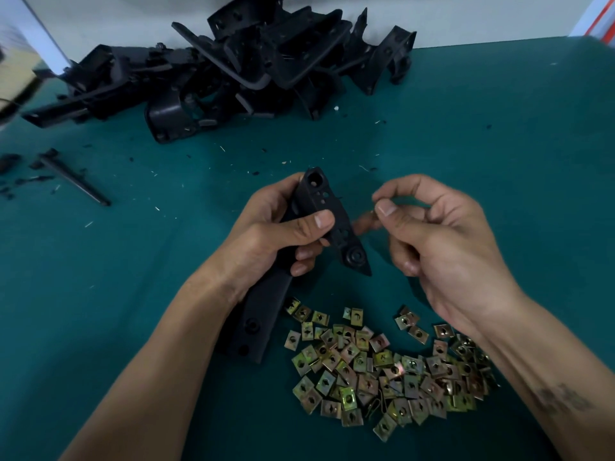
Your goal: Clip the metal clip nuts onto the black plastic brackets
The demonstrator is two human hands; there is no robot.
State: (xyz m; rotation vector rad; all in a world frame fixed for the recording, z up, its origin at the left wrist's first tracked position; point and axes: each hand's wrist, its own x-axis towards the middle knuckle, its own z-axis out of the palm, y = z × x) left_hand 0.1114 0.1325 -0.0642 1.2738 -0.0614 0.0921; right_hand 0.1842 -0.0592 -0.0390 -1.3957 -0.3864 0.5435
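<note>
Nearest the camera, a loose heap of small square brass-coloured metal clip nuts (392, 367) lies spread on the dark green surface (482, 181), between the two bare forearms. The right forearm passes over the heap's right edge.

Just beyond the heap, the left hand (283, 227) holds a long black plastic bracket (319, 207) with round holes. The thumb presses across the bracket's perforated face about midway along that face, and the fingers curl round from behind and below, so the grip is closed on the bracket. The bracket's upper end, with a large round hole, sticks up past the fingers. Its pointed end with a round boss juts down and to the right of the grip. A wider flat leg of the same bracket runs down beneath the wrist toward the heap's left edge.

The right hand (442, 237) is raised just beside the bracket, not touching it. Its thumb and forefinger are pinched together on a small brownish piece (372, 212), blurred and mostly hidden, which appears to be a single clip nut; the other fingers are curled. The pinch lies just to the right of the bracket's perforated face.

Farther off to the left, a slim black plastic rod (75, 179) lies among black scraps. At the far edge, a large pile of black plastic brackets (239, 68) rests against a pale wall (133, 18).
</note>
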